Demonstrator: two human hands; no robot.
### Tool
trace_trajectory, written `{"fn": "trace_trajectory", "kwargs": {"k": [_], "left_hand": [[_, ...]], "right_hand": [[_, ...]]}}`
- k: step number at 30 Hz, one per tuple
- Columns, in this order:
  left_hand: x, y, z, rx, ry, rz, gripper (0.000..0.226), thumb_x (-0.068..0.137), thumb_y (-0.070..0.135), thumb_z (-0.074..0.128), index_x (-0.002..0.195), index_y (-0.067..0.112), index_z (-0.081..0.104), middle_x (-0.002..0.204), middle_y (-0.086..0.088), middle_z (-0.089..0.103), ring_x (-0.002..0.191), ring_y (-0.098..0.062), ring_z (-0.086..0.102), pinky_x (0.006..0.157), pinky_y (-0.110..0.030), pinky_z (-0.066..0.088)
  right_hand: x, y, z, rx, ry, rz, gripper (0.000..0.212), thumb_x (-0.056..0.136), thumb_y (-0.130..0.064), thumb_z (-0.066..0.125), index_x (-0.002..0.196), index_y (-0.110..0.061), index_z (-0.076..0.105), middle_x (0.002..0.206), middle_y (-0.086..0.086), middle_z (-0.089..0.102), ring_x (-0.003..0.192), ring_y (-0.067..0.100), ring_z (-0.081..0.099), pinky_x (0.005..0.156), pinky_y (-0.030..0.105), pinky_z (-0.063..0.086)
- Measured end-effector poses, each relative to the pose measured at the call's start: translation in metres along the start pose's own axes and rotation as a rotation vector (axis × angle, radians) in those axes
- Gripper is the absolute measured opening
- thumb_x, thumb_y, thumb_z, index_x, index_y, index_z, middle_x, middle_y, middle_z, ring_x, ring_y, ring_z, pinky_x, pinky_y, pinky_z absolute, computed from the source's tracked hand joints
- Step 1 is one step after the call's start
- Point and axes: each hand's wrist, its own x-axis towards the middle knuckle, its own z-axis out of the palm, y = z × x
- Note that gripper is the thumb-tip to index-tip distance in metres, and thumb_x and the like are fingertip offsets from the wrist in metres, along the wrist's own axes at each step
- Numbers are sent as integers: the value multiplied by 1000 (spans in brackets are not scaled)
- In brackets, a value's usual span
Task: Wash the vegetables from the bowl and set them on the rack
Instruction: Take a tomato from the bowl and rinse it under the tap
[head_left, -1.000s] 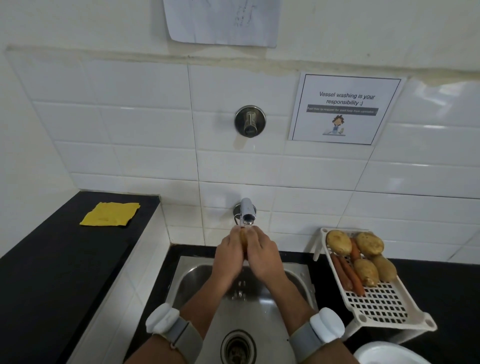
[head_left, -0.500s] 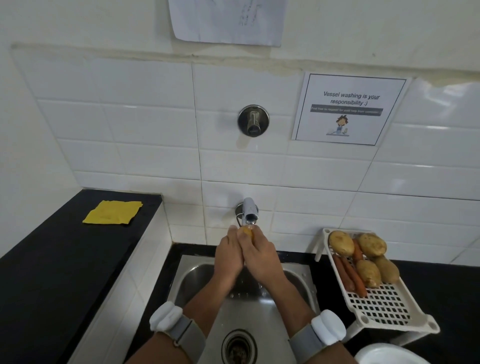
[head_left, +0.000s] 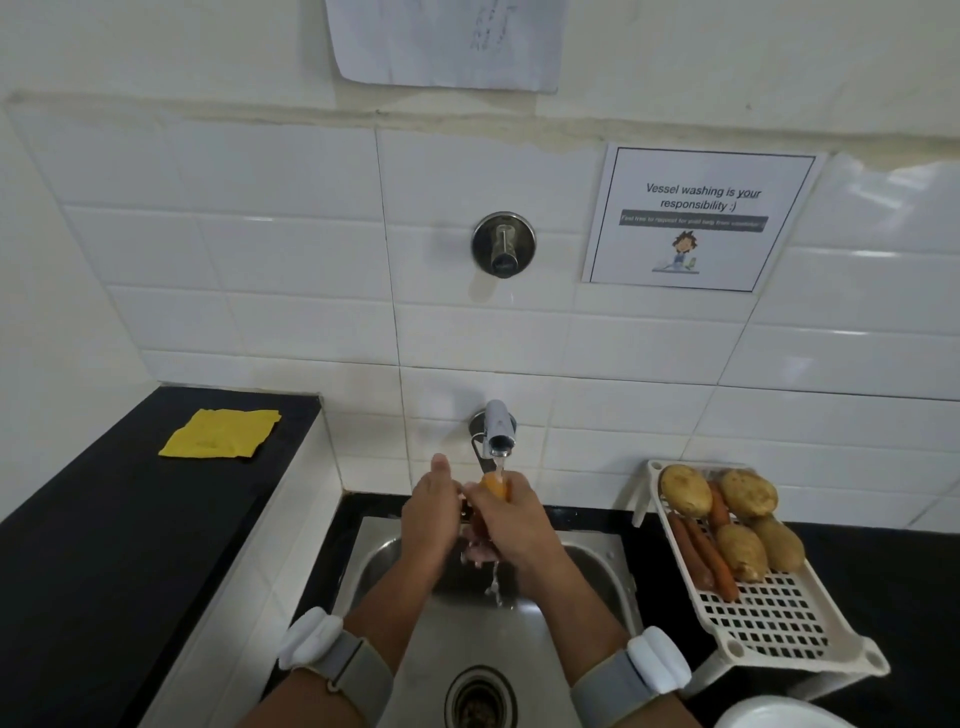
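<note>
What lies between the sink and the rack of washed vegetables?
Head view: only a bare strip of black counter separates the sink from the rack.

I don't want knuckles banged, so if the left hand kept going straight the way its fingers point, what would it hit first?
Probably the tiled wall just left of the tap. The left hand points up and away over the sink; depth is unclear.

Orange carrot (head_left: 493, 487) in the grip, cream perforated rack (head_left: 769, 613) right of it, brown potatoes (head_left: 685, 489), yellow cloth (head_left: 221, 434) far left, black counter (head_left: 104, 545), white tiles (head_left: 291, 249).
</note>
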Motion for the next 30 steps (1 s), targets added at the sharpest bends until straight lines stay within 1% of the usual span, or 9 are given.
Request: {"fn": "trace_trajectory", "kwargs": {"k": [4,8,13,16,21,23,25,27,30], "left_hand": [[6,9,-2,-187,-140,-17,54,108,53,26,135,21,60,134,-4,64,122,-22,60,109,-47,43],[1,25,-1,-328,-239,-10,57,108,55,27,142,23,59,138,1,65,122,-15,63,117,-48,38],[-2,30,0,-296,-276,-5,80,96,75,22,147,23,55,147,0,59,137,-16,51,124,-49,26],[-3,32,1,-154,-301,33,89,90,80,15,151,25,47,155,-1,48,144,-20,42,124,-47,22],[-5,35,-2,-48,-356,62,90,89,83,10,153,30,44,161,-3,41,148,-26,35,124,-53,19],[-1,25,-3,-153,-310,11,86,91,82,11,147,32,51,158,-1,45,143,-27,42,122,-57,23],[-1,10,5,-232,-200,-78,65,106,62,21,141,22,58,147,-5,55,131,-29,52,116,-53,35],[-9,-7,15,-221,-144,-188,49,108,44,34,130,11,63,122,-10,65,106,-26,60,95,-42,47],[-36,-22,31,-193,-251,-373,48,108,38,38,113,3,69,88,-10,65,72,-21,54,63,-32,41]], "right_hand": [[-3,-3,-2,-173,-33,-89,32,99,-8,64,123,-25,52,108,7,65,94,18,68,75,30,64],[-1,-7,0,-442,52,-247,6,102,-31,60,107,-33,63,100,-9,71,93,10,68,89,35,58],[-2,-13,-5,-664,26,-165,43,100,-49,44,75,-20,63,74,4,74,69,17,71,81,40,58],[0,-9,-10,-819,46,-135,32,94,-51,51,87,-20,57,82,-2,66,77,19,62,69,35,48],[-3,-6,-16,-1084,74,-69,48,89,-52,71,122,-19,57,115,3,69,105,24,66,83,37,53],[-5,-1,-18,-1129,111,-102,51,90,-47,75,130,-22,55,123,2,68,112,23,65,93,38,55],[-9,7,-23,-1058,141,-218,50,93,-37,75,136,-26,52,129,-1,64,117,21,64,99,38,54],[-13,14,-31,-1090,109,-256,44,96,-27,72,136,-25,54,132,1,61,117,22,63,101,36,53],[-22,31,-51,-1084,59,-165,40,96,-23,70,134,-26,59,132,5,52,111,24,62,102,35,51]]}}
